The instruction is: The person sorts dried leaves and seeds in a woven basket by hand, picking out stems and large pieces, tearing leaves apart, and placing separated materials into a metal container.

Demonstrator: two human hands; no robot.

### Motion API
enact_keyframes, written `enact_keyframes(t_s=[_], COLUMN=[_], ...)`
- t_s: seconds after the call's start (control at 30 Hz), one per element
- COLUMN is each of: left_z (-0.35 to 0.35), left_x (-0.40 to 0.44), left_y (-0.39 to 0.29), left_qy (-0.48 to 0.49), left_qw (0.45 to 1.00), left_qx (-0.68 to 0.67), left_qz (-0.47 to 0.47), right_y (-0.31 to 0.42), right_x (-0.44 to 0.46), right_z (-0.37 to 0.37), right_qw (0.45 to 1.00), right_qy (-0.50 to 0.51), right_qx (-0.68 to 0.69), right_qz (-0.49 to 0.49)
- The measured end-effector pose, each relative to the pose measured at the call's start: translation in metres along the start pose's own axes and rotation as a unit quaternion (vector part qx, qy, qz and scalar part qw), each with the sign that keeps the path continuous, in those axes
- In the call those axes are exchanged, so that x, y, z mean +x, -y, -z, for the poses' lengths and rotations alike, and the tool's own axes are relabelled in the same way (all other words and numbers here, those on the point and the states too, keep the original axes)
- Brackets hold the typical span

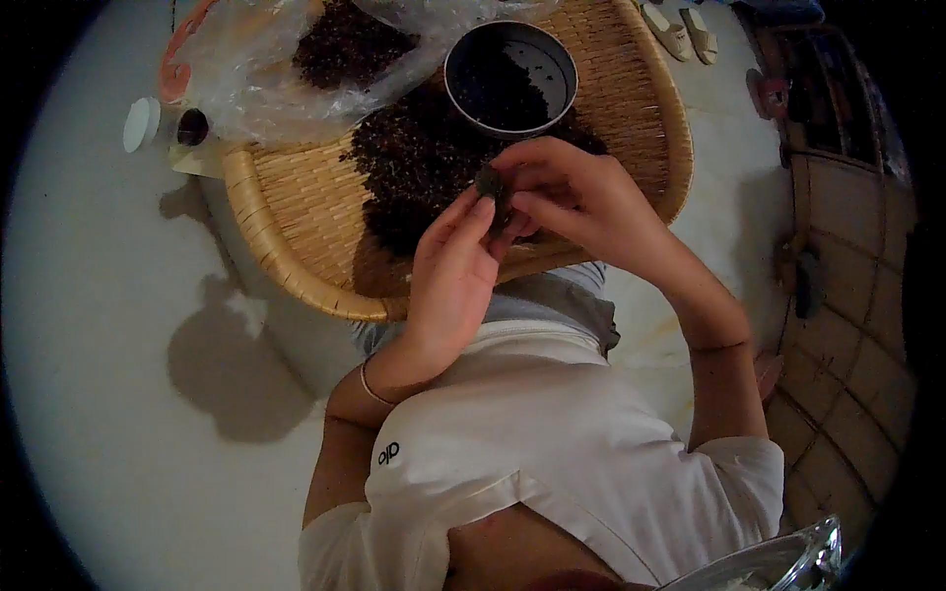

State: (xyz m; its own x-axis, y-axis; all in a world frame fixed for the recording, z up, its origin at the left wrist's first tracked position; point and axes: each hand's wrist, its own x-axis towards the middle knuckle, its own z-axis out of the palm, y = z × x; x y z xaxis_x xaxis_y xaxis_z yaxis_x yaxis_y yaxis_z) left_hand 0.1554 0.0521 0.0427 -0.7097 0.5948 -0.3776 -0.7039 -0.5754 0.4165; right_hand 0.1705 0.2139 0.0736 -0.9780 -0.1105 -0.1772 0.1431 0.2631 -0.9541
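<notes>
My left hand [455,271] and my right hand [581,197] meet over the near part of a woven basket tray [286,266]. Between their fingertips is a small dark greenish lump [489,181]; its exact kind is unclear. The left fingers and thumb pinch it from the near side, while the right fingers curl around its right side and partly hide it. Below and beyond the hands, dark crumbly material [414,158] is spread over the tray. A round metal-rimmed pan [554,84], partly filled with dark bits, rests on it just past my right hand.
A clear plastic bag [256,94] holding more dark crumbly material lies across the tray's far left. Beside it on the floor are a white lid [141,125] and a small jar [193,128]. Slippers [680,34] lie at the far right, near a dark shelf [823,98].
</notes>
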Motion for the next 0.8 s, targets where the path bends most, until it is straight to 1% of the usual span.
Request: enact_keyframes(t_s=[0.07,0.13,0.17,0.2,0.23,0.27,0.3,0.33,0.37,0.43,0.5,0.53,0.57,0.6,0.67,0.7,0.73,0.77,0.8], left_z=[0.001,-0.002,-0.002,0.000,0.003,0.005,0.003,-0.003,-0.007,-0.009,-0.008,-0.006,-0.005,-0.004,-0.005,-0.007,-0.008,-0.009,-0.008], left_x=[0.001,0.001,0.001,0.001,0.001,0.001,0.000,-0.001,-0.002,-0.006,-0.009,-0.011,-0.012,-0.014,-0.018,-0.020,-0.022,-0.022,-0.022], left_y=[0.001,0.000,0.000,0.000,-0.001,-0.001,-0.003,-0.006,-0.008,-0.012,-0.014,-0.014,-0.016,-0.017,-0.019,-0.020,-0.021,-0.022,-0.021], left_qy=[0.017,0.008,0.002,0.001,0.024,0.048,0.046,0.023,0.000,-0.011,-0.023,-0.018,-0.013,-0.013,0.034,0.034,0.031,0.026,0.022], left_qw=[1.000,1.000,1.000,1.000,0.999,0.998,0.998,0.999,0.998,0.998,0.998,0.998,0.998,0.998,0.993,0.993,0.991,0.987,0.987], left_qx=[0.010,0.013,0.014,0.015,0.020,0.026,0.026,0.040,0.054,0.054,0.055,0.060,0.065,0.065,0.095,0.096,0.110,0.124,0.124], left_qz=[-0.018,-0.018,-0.019,-0.018,-0.020,-0.023,-0.022,-0.021,-0.020,-0.020,-0.019,0.000,0.019,0.019,0.055,0.055,0.075,0.096,0.097], right_y=[-0.003,-0.006,-0.004,0.000,0.002,-0.001,-0.009,-0.013,-0.013,-0.014,-0.014,-0.015,-0.016,-0.018,-0.020,-0.019,-0.018,-0.014,-0.009], right_x=[-0.001,-0.001,-0.002,-0.003,-0.003,-0.004,-0.005,-0.005,-0.004,-0.004,-0.002,-0.002,-0.001,0.000,0.002,0.004,0.006,0.008,0.009], right_z=[0.000,0.001,0.002,0.003,0.003,0.005,0.009,0.010,0.010,0.009,0.010,0.010,0.012,0.015,0.018,0.017,0.015,0.012,0.007], right_qw=[1.000,0.997,0.997,0.989,0.975,0.974,0.963,0.949,0.949,0.877,0.869,0.863,0.862,0.872,0.879,0.908,0.933,0.932,0.955], right_qy=[-0.005,-0.010,-0.011,-0.007,-0.003,-0.003,0.009,0.021,0.022,0.004,0.003,0.002,0.002,0.022,0.041,0.039,0.038,0.038,0.029], right_qx=[0.019,0.069,0.070,0.147,0.221,0.222,0.266,0.309,0.311,0.473,0.487,0.499,0.500,0.485,0.471,0.411,0.350,0.352,0.293], right_qz=[0.000,0.020,0.020,-0.007,-0.033,-0.033,-0.041,-0.049,-0.050,-0.088,-0.082,-0.075,-0.075,-0.068,-0.059,-0.069,-0.079,-0.080,-0.042])
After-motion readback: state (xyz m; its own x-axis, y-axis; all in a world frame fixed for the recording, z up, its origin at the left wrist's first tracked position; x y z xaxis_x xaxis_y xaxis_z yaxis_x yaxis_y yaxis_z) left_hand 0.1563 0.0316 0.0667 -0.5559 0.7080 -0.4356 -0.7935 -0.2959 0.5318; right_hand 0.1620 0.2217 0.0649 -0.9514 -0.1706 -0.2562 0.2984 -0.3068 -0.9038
